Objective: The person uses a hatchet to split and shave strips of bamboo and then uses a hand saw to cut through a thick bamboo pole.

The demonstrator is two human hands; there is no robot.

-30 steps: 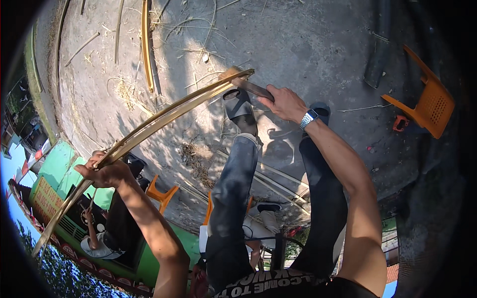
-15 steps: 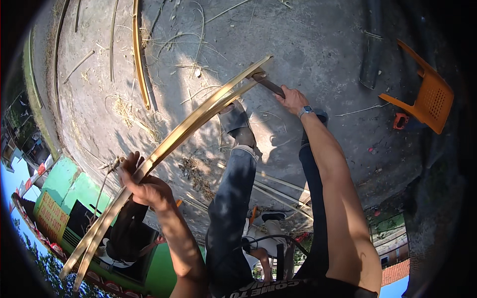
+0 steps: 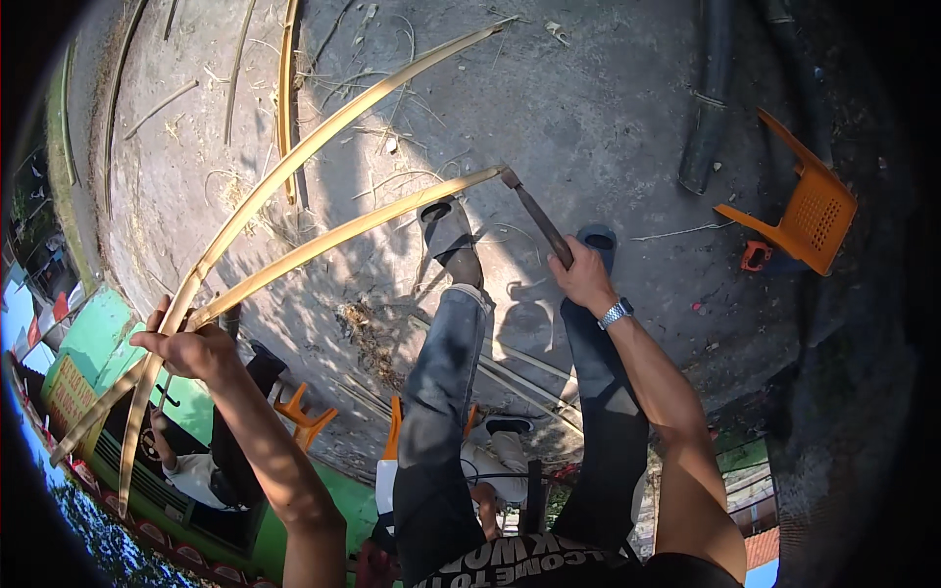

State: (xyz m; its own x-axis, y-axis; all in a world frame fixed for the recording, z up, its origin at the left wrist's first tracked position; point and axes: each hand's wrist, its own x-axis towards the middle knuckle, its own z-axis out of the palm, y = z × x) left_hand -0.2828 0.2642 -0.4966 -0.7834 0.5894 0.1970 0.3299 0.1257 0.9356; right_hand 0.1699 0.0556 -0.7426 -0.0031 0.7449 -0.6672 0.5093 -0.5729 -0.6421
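Observation:
Two long, pale split bamboo strips run through my left hand (image 3: pixel 199 351), which is closed around them. The upper bamboo strip (image 3: pixel 328 135) curves far out across the ground. Below it, the lower bamboo strip (image 3: pixel 348 229) ends beside my right foot's side of the view, its tip against the tool head. Their tails cross and stick out behind my left hand. My right hand (image 3: pixel 585 277) grips a dark-handled tool (image 3: pixel 539 220) with a short, narrow-looking head. How the head is shaped cannot be made out from this angle.
An orange plastic chair (image 3: pixel 818 218) lies tipped over at the right, beside a red-orange object (image 3: pixel 756 256). A thick dark pipe (image 3: pixel 708 108) lies at the far right. More bamboo pieces (image 3: pixel 285 88) and shavings litter the concrete. Other people sit behind, near orange stools (image 3: pixel 306 417).
The two bamboo strips have spread widely apart at their far ends. My left hand has moved left and up with them. The tool now touches only the lower strip's tip.

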